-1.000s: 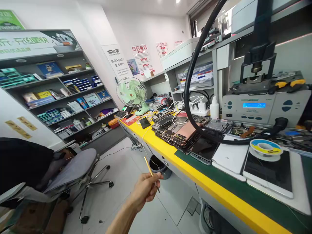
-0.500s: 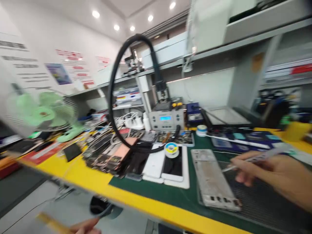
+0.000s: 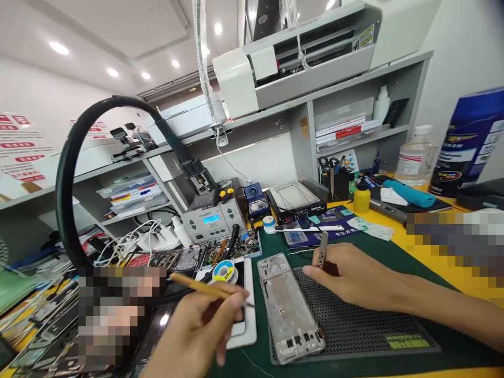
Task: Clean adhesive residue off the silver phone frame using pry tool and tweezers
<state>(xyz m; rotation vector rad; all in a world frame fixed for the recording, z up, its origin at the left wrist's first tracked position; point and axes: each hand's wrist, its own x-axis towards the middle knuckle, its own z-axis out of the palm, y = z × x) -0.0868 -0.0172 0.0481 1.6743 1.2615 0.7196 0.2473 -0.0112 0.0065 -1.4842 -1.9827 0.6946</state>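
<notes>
My left hand [image 3: 205, 325] is closed around a slim tool with a yellow-brown handle [image 3: 192, 285]; its thin dark tip points right, above a white phone [image 3: 248, 317]. I cannot make out the tool's exact kind. In my right hand [image 3: 350, 273] are metal tweezers [image 3: 323, 249] with holes along the shank, held upright in a pinch. Their tips are hidden behind my fingers. Between both hands a bare phone frame [image 3: 289, 304] lies on a dark perforated mat [image 3: 354, 328]. My right hand is just right of the frame, apart from it.
A solder spool [image 3: 225, 271] rests on the phones. Behind them stand a tray of small parts [image 3: 232, 249] and a grey station with a blue display [image 3: 211, 219], whose black hose [image 3: 63, 173] arches over the left side. A yellow bottle [image 3: 361, 198] stands at right.
The view has swung right. My left hand has risen from below the table's edge to over the phones, still with its tool. The tweezers now stand more upright in my right hand.
</notes>
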